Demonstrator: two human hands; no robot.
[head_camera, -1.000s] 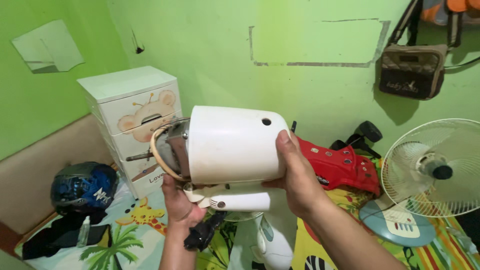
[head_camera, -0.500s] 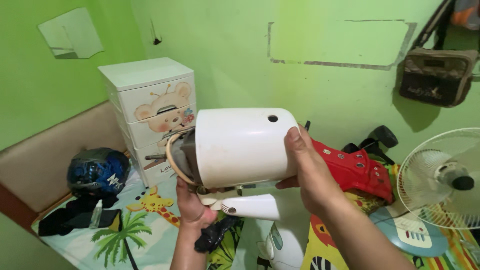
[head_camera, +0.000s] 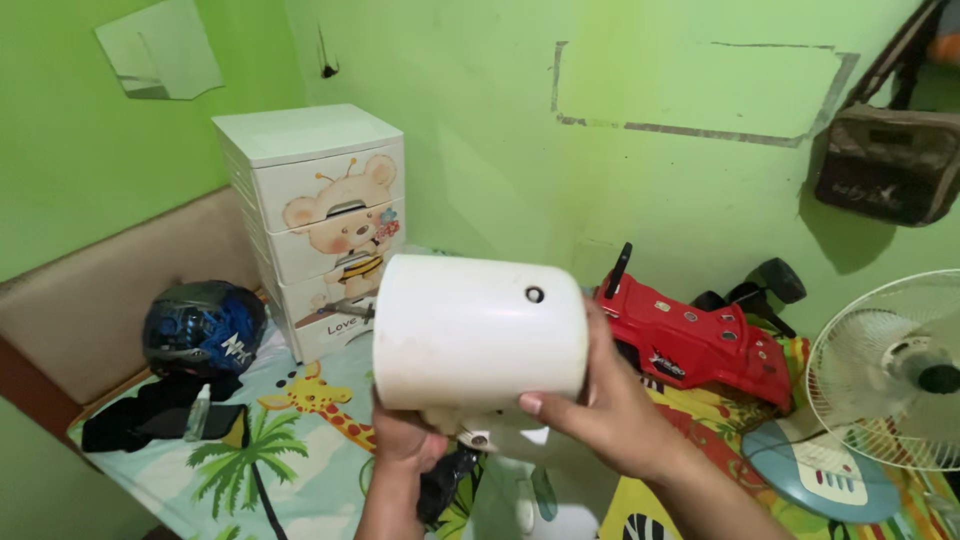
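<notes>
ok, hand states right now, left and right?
Left hand: closed around the underside of the white housing.
Right hand: closed on the housing's right end, fingers along its lower edge.

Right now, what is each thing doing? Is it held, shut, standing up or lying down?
White cover: held up, lying sideways.
Right hand: gripping the cover's end.
Left hand: holding it from below.
Drawers: all shut, upright.
Helmet: resting on the mat.
Fan: standing; spinning or not, cannot tell.
Red toy car: lying against the wall.
</notes>
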